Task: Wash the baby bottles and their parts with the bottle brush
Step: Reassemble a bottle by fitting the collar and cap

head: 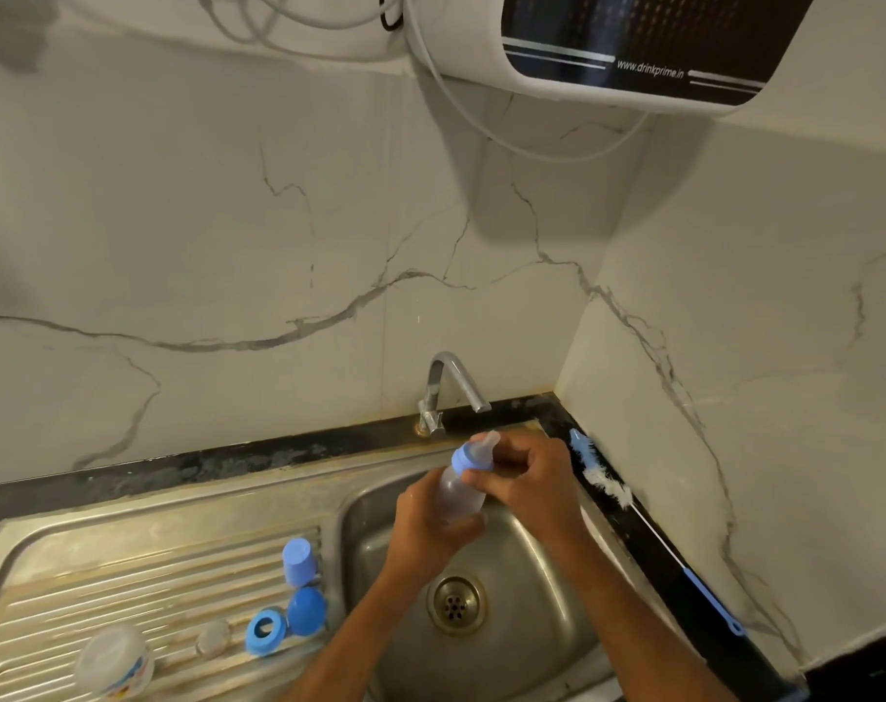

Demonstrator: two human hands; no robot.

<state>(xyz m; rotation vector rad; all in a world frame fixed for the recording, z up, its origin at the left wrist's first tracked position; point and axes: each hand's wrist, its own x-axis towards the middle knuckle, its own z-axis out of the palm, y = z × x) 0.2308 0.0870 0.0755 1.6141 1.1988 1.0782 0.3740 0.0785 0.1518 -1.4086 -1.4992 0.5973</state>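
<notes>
**Status: second bottle in disassembly, washing not yet visible**

1. Drainboard, nearest the camera. A clear bottle body (pixel 114 661) lies on its side on the ribbed drainboard (pixel 76 575) of the steel sink unit. Beside it sit a clear teat (pixel 213 643), a blue collar ring (pixel 265 634), a blue dome cap (pixel 306 610) and a second, paler blue cap (pixel 299 561). This bottle is fully taken apart. Whether its parts are already washed cannot be told.

2. Basin. The sink basin (pixel 532 600) shows no standing water and no foam around the drain (pixel 456 605).

3. Hands, above the basin. The left hand (pixel 430 524) has its grip closed round the body of the assembled baby bottle (pixel 461 491). The right hand (pixel 527 481) is curled at the blue collar (pixel 473 461) below the teat; its exact finger contact is partly hidden. Judgement: the collar is being unscrewed.

4. Right edge of the bench. The bottle brush (pixel 608 478) lies untouched along the dark bench (pixel 684 554) against the wall.

5. Rear. No stream is visible at the tap (pixel 453 385).

Remaining, by judgement: separate this bottle, then brush and rinse all parts.
</notes>
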